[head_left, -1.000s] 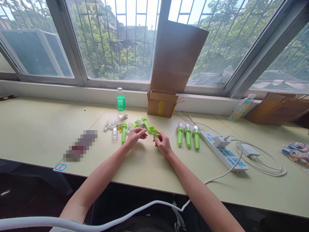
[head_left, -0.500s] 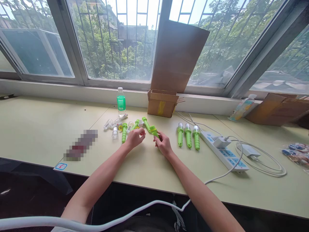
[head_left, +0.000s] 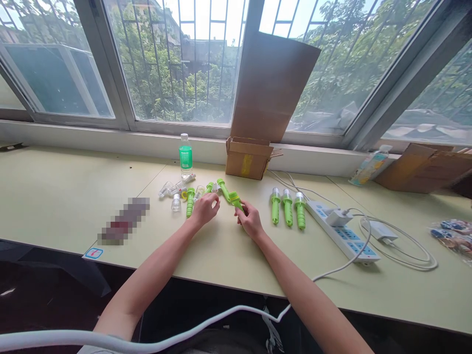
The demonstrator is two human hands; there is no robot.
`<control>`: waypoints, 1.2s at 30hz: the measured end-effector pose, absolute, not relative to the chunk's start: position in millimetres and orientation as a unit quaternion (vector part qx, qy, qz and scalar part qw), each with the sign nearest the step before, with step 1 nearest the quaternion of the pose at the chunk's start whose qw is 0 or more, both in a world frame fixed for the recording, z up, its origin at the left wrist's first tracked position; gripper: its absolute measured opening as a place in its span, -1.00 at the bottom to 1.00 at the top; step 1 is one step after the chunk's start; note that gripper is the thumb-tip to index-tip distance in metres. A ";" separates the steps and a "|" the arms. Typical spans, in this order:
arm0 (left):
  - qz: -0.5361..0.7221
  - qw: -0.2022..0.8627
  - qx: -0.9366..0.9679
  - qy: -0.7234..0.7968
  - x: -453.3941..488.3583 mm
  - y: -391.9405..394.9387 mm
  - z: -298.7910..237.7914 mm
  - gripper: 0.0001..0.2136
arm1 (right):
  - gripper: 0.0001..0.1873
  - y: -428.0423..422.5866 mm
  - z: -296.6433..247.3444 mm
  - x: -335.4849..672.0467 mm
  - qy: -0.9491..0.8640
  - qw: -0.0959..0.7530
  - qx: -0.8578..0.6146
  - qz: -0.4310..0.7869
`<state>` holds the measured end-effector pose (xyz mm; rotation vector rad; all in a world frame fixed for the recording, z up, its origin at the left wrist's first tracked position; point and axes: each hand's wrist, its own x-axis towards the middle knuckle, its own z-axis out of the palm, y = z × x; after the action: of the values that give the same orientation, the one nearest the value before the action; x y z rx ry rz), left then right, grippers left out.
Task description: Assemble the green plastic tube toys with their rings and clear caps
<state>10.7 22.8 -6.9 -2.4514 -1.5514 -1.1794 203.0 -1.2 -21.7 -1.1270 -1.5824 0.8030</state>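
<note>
My right hand (head_left: pixel 250 220) is closed around the lower part of a green flashlight body (head_left: pixel 235 198), whose wide end points up and away from me. To its left, my left hand (head_left: pixel 205 208) has its fingers curled together just above the table. Whatever its fingertips hold, if anything, is too small to make out. Beside and behind that hand lie more green flashlight bodies, one with ribs (head_left: pixel 190 202) and another farther back (head_left: pixel 222 190). Clear plastic flashlight heads (head_left: pixel 176 202) are scattered left of them, with a yellow ring (head_left: pixel 184 195) among them.
Three green flashlights with silvery heads (head_left: pixel 287 207) lie in a row at the right, beside a white power strip (head_left: pixel 344 233) with cables. A labelled bottle (head_left: pixel 186 156) and a cardboard box (head_left: pixel 248 158) stand near the window. A white cable (head_left: pixel 206 330) crosses in front of me.
My left hand has shifted very slightly left, away from the flashlight body in my right hand. The right hand keeps its grip almost unmoved.
</note>
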 end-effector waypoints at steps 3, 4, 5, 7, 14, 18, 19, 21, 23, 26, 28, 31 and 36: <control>-0.370 0.016 -0.786 -0.495 10.7 21.8 -7.0 -0.93 | -0.57 -1.6 -20.9 202.8 -0.652 0.498 -0.465 0.334; -0.366 0.020 -0.786 -0.498 10.8 21.8 -7.3 -0.93 | -0.56 -1.6 -20.8 202.8 -0.651 0.498 -0.465 0.334; -0.361 0.026 -0.785 -0.503 10.8 22.0 -7.5 -0.93 | -0.56 -1.5 -20.9 202.9 -0.650 0.499 -0.465 0.334; -0.346 0.045 -0.781 -0.518 10.2 23.1 -7.4 -0.91 | -0.55 -1.1 -21.2 203.1 -0.648 0.499 -0.466 0.337; -0.277 0.103 -0.752 -0.589 -1.6 31.1 -2.0 -0.81 | -0.55 -0.2 -22.3 203.5 -0.646 0.497 -0.467 0.343; -0.243 0.099 -0.717 -0.645 -11.6 36.4 -2.4 -0.81 | -0.55 -0.6 -22.3 203.5 -0.645 0.498 -0.466 0.345; -0.232 0.098 -0.714 -0.654 -13.9 37.7 -3.2 -0.80 | -0.55 -0.6 -22.3 203.4 -0.644 0.498 -0.466 0.346; -0.212 0.099 -0.707 -0.668 -17.8 39.9 -4.9 -0.77 | -0.55 -0.7 -22.3 203.3 -0.645 0.498 -0.466 0.346; -0.207 0.103 -0.703 -0.673 -20.4 41.4 -6.1 -0.73 | -0.56 -0.9 -22.2 203.0 -0.645 0.498 -0.465 0.345; -0.226 0.109 -0.703 -0.665 -21.4 41.8 -5.9 -0.74 | -0.56 -1.2 -21.5 202.7 -0.647 0.496 -0.466 0.343; -0.246 0.110 -0.705 -0.655 -20.2 41.0 -4.8 -0.75 | -0.55 -1.5 -20.9 202.4 -0.648 0.495 -0.467 0.342; -0.260 0.110 -0.707 -0.649 -17.6 39.7 -3.5 -0.76 | -0.54 -1.8 -20.1 202.3 -0.649 0.493 -0.469 0.341; -0.254 0.124 -0.679 -0.678 -21.3 40.8 -2.9 -0.69 | -0.56 -2.4 -19.7 202.4 -0.648 0.493 -0.469 0.343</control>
<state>-21.3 40.8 -2.9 -1.9777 -1.9754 -0.7417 202.4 -2.4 -19.7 -1.1366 -1.5715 0.8315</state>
